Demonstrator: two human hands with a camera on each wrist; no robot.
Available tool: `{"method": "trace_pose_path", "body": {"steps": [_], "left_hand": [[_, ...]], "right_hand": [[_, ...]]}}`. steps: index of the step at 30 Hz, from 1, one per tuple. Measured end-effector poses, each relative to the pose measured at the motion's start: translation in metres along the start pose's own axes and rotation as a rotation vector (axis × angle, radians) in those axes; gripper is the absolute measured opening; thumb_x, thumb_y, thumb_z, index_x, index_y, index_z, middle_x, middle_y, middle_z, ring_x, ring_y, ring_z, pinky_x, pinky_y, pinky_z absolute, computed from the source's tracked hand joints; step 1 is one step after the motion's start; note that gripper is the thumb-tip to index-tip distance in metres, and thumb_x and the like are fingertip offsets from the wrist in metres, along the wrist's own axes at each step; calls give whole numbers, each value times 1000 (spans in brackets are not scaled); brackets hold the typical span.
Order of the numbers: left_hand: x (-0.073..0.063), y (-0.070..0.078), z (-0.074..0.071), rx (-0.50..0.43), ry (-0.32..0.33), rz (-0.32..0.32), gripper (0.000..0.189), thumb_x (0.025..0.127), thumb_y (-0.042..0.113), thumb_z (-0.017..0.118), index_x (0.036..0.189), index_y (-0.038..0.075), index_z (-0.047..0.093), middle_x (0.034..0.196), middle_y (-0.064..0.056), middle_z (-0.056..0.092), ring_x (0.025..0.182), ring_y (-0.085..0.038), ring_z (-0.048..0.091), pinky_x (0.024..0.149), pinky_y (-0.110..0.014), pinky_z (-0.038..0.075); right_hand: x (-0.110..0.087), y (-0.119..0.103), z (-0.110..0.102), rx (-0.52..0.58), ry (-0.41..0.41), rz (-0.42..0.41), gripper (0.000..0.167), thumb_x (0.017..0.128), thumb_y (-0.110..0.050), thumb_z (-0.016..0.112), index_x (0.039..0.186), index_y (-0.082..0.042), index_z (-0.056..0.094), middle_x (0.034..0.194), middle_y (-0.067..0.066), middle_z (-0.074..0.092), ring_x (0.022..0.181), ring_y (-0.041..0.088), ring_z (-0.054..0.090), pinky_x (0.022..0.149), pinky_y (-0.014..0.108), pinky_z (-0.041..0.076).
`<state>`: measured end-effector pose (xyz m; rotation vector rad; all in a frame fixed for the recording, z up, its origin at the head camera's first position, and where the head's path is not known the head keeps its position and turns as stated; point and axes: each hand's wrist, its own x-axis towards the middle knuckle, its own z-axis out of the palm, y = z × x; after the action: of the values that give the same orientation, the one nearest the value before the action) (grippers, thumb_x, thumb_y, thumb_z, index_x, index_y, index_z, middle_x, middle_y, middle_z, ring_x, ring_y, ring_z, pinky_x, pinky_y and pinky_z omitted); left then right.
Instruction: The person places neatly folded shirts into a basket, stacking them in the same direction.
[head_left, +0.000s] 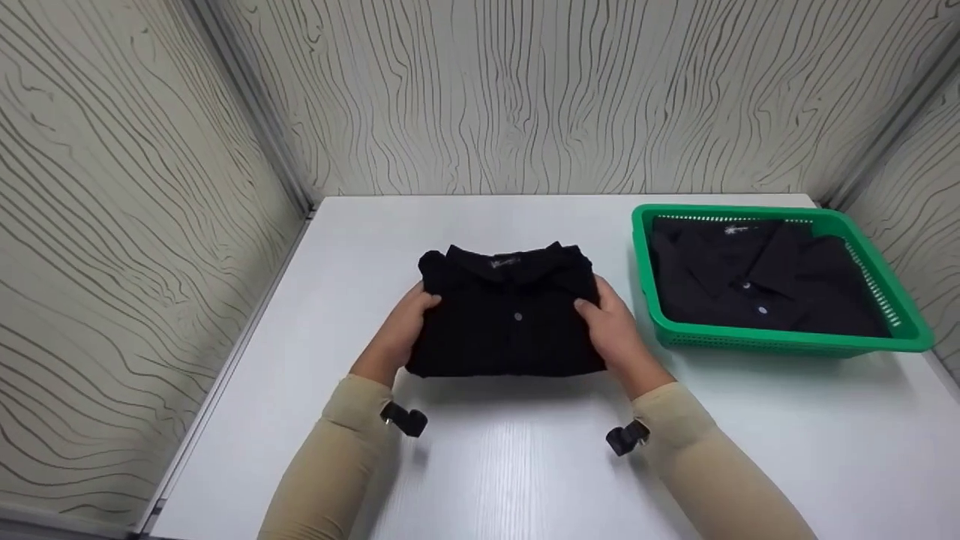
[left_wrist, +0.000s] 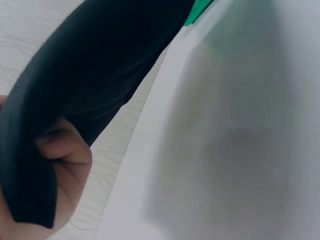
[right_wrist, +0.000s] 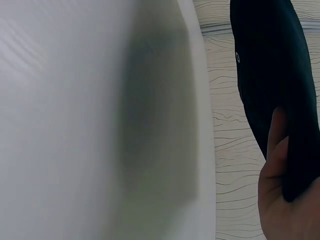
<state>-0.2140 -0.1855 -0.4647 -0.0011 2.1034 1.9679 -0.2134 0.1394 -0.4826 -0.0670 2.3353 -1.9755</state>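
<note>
A folded black shirt (head_left: 502, 337), collar at the far side and one button showing, is held above the white table between both hands. My left hand (head_left: 405, 322) grips its left side, thumb on top. On the opposite side my right hand (head_left: 616, 330) grips the edge the same way. In the left wrist view the shirt (left_wrist: 100, 65) curves over the fingers of the left hand (left_wrist: 70, 175). The right wrist view shows the shirt (right_wrist: 272, 60) in the right hand (right_wrist: 280, 200), with the table's shadowed surface beside it.
A green plastic basket (head_left: 795, 341) stands on the right of the white table (head_left: 480, 465). Inside lies another folded dark shirt (head_left: 735, 277). Wood-patterned panels (head_left: 510, 97) rise behind the table and at both sides.
</note>
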Motion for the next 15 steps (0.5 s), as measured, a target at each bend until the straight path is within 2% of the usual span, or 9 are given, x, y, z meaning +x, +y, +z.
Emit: {"method": "trace_pose_path", "body": {"steps": [7, 15], "left_hand": [[1, 12, 15, -24, -89, 94, 72, 91, 18, 41, 162, 22, 26, 159, -5, 35, 138, -29, 36, 114, -49, 25], [6, 29, 35, -26, -177, 146, 68, 94, 12, 42, 161, 19, 29, 155, -6, 39, 137, -28, 40, 113, -48, 29]], "right_hand": [[-14, -17, -22, 47, -4, -92, 53, 106, -8, 46, 157, -10, 34, 157, 12, 37, 139, 29, 36, 114, 49, 26], [-29, -37, -52, 31, 29, -115, 54, 107, -16, 49, 158, -11, 31, 156, 11, 37, 136, 28, 39, 112, 47, 28]]}}
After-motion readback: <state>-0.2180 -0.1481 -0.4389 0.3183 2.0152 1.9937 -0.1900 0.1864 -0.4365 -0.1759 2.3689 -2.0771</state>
